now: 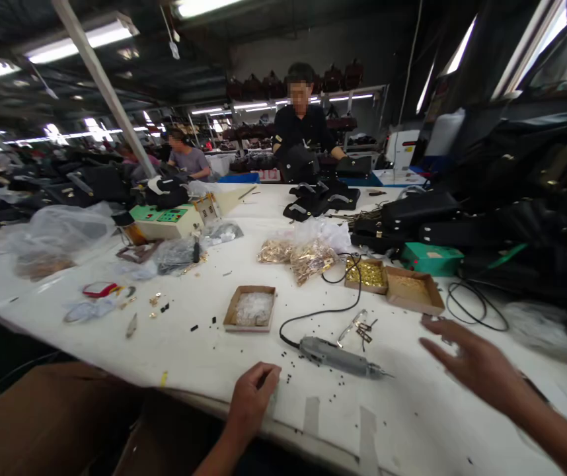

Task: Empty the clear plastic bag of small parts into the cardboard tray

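My left hand (254, 398) rests at the table's front edge, its fingers curled in and the thumb near the index finger. Whatever may lie inside that curl is hidden. Over the right part of the table, my right hand (479, 367) reaches forward with fingers apart, and I see nothing held in it. A grey electric screwdriver (336, 356) lies between the hands, its bit pointing right. Just behind it are small metal fittings (363, 328). Tiny black pieces (289, 379) are scattered around the screwdriver. The nearest container to my right hand is a cardboard box of small gold parts (415, 291).
Farther back are a box of clear plastic pieces (254, 309), a box of gold parts (367, 273), bags of gold hardware (312, 260) and a green box (432, 258). Black bags (526, 192) pile up at right. A person (303, 132) handles black bags across the table.
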Demonstrator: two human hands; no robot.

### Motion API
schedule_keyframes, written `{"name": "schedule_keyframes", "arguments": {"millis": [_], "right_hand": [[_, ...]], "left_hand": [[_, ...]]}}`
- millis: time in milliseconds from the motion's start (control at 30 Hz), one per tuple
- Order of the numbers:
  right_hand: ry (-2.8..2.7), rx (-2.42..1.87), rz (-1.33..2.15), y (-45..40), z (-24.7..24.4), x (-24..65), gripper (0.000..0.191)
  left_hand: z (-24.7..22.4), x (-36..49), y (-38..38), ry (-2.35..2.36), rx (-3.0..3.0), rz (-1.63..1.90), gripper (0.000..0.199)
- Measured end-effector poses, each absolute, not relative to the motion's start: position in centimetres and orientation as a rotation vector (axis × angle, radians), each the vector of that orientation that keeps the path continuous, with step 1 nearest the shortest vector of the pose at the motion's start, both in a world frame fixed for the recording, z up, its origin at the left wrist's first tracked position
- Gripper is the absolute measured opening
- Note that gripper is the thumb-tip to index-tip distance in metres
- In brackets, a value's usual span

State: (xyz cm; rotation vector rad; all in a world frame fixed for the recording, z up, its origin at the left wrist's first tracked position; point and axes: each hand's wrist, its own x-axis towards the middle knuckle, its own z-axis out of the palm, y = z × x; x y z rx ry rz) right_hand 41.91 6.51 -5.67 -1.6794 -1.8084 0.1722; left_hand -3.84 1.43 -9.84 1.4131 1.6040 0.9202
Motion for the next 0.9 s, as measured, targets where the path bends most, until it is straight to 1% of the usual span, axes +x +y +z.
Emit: {"name": "schedule_keyframes", "arguments": {"millis": [67,133,200,267,333,433,567,700,833,867,900], "right_hand": [[-2.051,-1.538,0.341,4.7,-6.0,34.5,0.043],[-2.172,-1.518,0.402,3.7,-6.6,27.9,0.04],[-2.25,-1.573,0.421,3.4,-7.2,23.5,0.042],[-2.297,-1.645,0.402,3.7,-7.4,21.3,0.044],[-2.324,-1.7,0.365,4.0,-7.3,20.7,0.043],[-2.343,-1.732,0.337,4.4,-6.7,20.7,0.038],[-2.297,-1.709,0.391,4.8,-6.4,20.8,0.032],[-2.022,-1.713,0.375,5.0,-7.6,23.1,0.028],[-1.627,-1.943,0.426,6.1,-9.7,26.8,0.035],[-1.595,-1.93,0.374,7.0,-10.2,27.3,0.034],[-1.551,-1.874,0.252,8.2,-10.5,27.4,0.032]], "left_hand": [[-10.0,-3.8,1.3,1.587,1.404,0.933,0.047],[-10.0,-3.8,1.2,1.568,1.394,0.947,0.048],[-10.0,-3.8,1.1,1.55,1.388,0.973,0.047],[-10.1,-3.9,0.9,1.539,1.393,0.99,0.047],[-10.1,-4.1,0.7,1.535,1.401,0.997,0.048],[-10.2,-4.6,0.6,1.52,1.417,0.985,0.05],[-10.2,-5.0,0.9,1.48,1.422,0.945,0.052],[-10.5,-5.4,1.2,1.467,1.413,0.951,0.05],[-10.2,-6.5,0.5,1.482,1.405,0.974,0.046],[-10.0,-6.8,0.3,1.473,1.387,0.923,0.045],[-9.8,-7.2,0.2,1.448,1.35,0.876,0.044]]}}
